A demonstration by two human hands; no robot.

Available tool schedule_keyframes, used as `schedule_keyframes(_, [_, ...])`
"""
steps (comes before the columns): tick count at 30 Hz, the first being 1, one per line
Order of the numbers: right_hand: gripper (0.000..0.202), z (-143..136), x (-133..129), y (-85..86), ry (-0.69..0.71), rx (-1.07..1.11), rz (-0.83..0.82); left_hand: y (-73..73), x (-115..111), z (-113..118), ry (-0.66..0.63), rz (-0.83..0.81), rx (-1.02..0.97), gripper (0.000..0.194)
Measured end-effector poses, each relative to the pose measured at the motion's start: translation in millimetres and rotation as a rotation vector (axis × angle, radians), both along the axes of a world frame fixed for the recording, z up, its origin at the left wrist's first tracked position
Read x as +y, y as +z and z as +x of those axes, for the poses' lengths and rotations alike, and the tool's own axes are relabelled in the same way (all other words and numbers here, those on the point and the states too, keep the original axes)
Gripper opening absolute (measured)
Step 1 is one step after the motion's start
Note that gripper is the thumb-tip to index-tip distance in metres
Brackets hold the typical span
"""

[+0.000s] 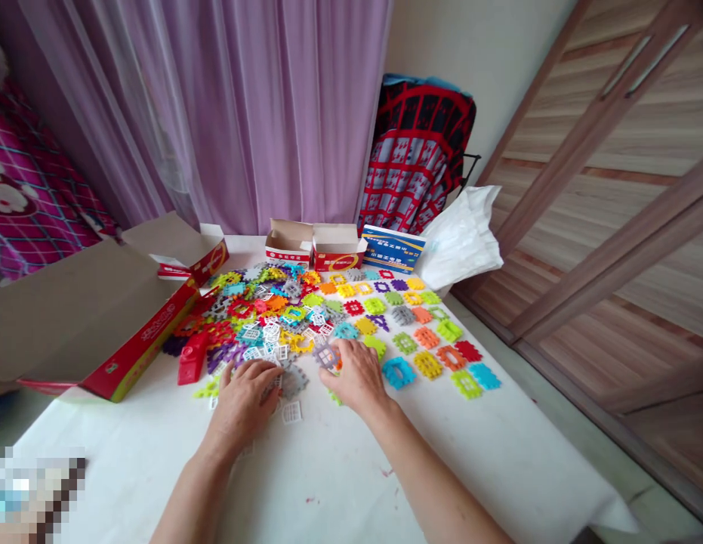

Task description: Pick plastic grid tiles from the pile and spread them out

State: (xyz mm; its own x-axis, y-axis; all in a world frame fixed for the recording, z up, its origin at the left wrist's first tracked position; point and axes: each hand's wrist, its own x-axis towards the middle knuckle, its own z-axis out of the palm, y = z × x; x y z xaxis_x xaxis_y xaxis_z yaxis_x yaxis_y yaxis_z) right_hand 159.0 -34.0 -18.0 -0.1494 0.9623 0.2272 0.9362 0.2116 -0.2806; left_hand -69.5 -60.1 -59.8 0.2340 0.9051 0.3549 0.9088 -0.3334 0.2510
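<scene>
My right hand [359, 375] is closed on a grey building piece [327, 357] with a window-like grid, just above the table. An orange bit shows by its fingertips, and a yellow-green piece lies partly under the hand. My left hand [245, 400] rests at the near edge of a mixed pile of interlocking plastic pieces [272, 302]. Its fingers curl round something pale that they mostly hide. A grey gear-edged piece [295, 380] lies just right of it, and a small white window piece [292, 412] is nearer to me.
Colourful flat square pieces [428, 364] lie in rough rows on the right of the white-covered table [442, 468]. A large open carton [141, 344] and a red block [192, 358] stand left. Small boxes [338, 257], a blue box [392, 249] and a white bag [461, 234] line the back.
</scene>
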Motion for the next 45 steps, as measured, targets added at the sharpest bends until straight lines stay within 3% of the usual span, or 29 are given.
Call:
schedule_keyframes(4, [0.050, 26.8, -6.9, -6.8, -0.041, 0.075, 0.080, -3.2, 4.9, -3.1, -0.010, 0.091, -0.013, 0.025])
schedule_keyframes(8, [0.049, 40.1, -20.2, -16.8, -0.015, 0.168, 0.167, 6.7, 3.6, 9.0, 0.001, 0.144, -0.130, 0.033])
schedule_keyframes(10, [0.052, 38.4, -26.4, -19.0, 0.058, 0.202, 0.210, 12.6, 0.3, 22.5, 0.014, 0.054, -0.264, 0.040])
schedule_keyframes(13, [0.056, 32.9, -32.9, -16.6, 0.188, 0.209, 0.224, 20.3, -5.6, 45.5, 0.067, -0.209, -0.558, 0.053])
schedule_keyframes(17, [0.055, 33.6, -37.5, -9.0, 0.252, 0.206, 0.174, 30.9, -10.9, 69.7, 0.053, -0.480, -0.872, 0.059])
schedule_keyframes(21, [0.055, 37.6, -44.8, -8.6, 0.272, 0.224, 0.158, 36.9, -16.5, 85.1, 0.032, -0.543, -0.949, 0.055])
schedule_keyframes(26, [0.054, 52.1, -59.4, -20.6, 0.294, 0.264, 0.218, 30.5, -24.1, 87.2, 0.043, -0.565, -0.932, 0.054])
schedule_keyframes(28, [0.046, 70.0, -59.9, -27.4, 0.223, 0.320, 0.271, 26.5, -24.7, 80.6, 0.113, -0.499, -0.927, 0.052])
schedule_keyframes(31, [0.030, 103.9, -53.5, -37.8, -0.048, 0.408, 0.348, 20.8, -23.4, 68.8, 0.265, -0.329, -0.910, 0.050])
schedule_keyframes(34, [0.026, 126.0, -47.3, -45.5, -0.118, 0.375, 0.387, 15.8, -22.7, 63.6, 0.341, -0.230, -0.887, 0.050])
schedule_keyframes(39, [0.027, 124.0, -40.5, -34.5, 0.070, 0.228, 0.270, 10.8, -26.0, 67.0, 0.330, -0.267, -0.833, 0.050])
schedule_keyframes(45, [0.058, 116.8, -1.3, 16.1, 0.484, -0.073, -0.010, 8.5, -28.6, 65.7, 0.319, -0.257, -0.734, 0.047])
